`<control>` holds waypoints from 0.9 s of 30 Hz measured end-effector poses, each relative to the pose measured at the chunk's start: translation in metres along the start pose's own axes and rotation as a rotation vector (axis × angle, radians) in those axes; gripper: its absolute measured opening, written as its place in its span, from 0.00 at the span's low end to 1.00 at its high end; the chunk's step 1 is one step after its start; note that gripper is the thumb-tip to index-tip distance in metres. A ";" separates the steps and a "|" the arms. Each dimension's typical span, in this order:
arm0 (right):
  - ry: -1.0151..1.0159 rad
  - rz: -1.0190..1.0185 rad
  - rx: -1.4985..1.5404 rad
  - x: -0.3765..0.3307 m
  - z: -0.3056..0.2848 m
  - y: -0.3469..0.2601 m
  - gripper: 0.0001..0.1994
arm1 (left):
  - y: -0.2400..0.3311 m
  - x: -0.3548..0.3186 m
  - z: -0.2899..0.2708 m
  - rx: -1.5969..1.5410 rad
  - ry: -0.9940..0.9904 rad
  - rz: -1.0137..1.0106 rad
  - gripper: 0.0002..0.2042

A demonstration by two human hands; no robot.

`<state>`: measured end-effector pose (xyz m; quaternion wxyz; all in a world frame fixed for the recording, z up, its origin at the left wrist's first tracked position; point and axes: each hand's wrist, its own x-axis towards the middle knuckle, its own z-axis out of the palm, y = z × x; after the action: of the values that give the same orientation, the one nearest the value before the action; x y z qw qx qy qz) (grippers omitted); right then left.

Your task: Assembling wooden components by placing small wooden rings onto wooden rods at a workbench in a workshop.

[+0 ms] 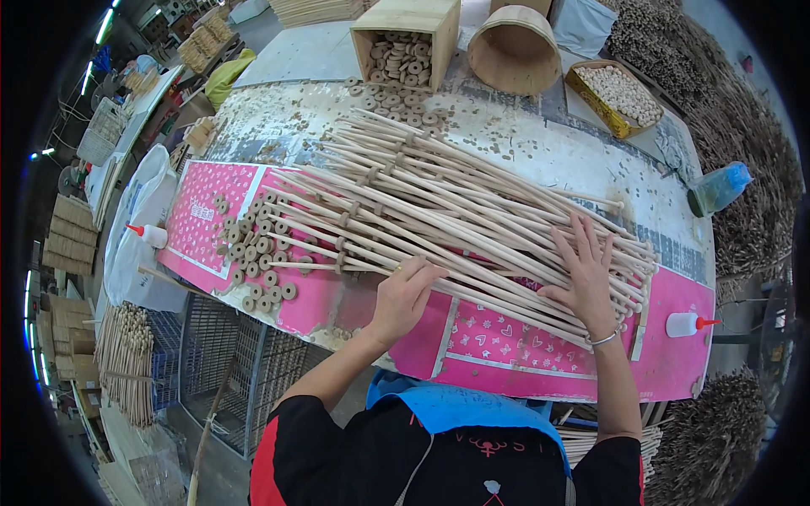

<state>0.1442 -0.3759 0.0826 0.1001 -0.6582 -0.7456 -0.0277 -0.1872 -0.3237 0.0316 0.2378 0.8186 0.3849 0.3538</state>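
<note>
A wide layer of pale wooden rods [498, 221] lies slantwise across the table in front of me. Several rods carry a small drilled wooden disc [341, 243] near their left ends. My left hand [407, 299] is closed at the near edge of the layer, its fingers curled over a wooden rod. Farther right, my right hand [584, 282] rests on top of the rods with its fingers spread. Loose drilled discs [251, 244] are heaped at the rods' left ends, on the pink printed sheet [316, 312].
Beyond the rods stand a wooden box [447, 38] holding discs, a wooden bucket [516, 52] on its side and a yellow tray [626, 126] of pale beads. Red-tipped white bottles [154, 235] sit at both table ends. A blue-topped container [719, 190] is at the right edge.
</note>
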 end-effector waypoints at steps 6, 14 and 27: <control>0.134 0.032 0.050 -0.015 -0.003 -0.009 0.41 | 0.001 -0.006 0.008 -0.013 0.023 0.072 0.13; 0.383 0.067 0.296 -0.027 -0.016 -0.027 0.14 | 0.012 -0.007 0.014 -0.080 -0.061 0.012 0.14; 0.386 0.076 0.456 -0.030 -0.002 -0.063 0.15 | 0.029 -0.019 0.037 -0.199 -0.261 0.032 0.13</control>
<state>0.0854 -0.4142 0.0842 0.3861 -0.6288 -0.6746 0.0197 -0.1543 -0.3605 0.0192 0.3601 0.8361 0.3004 0.2845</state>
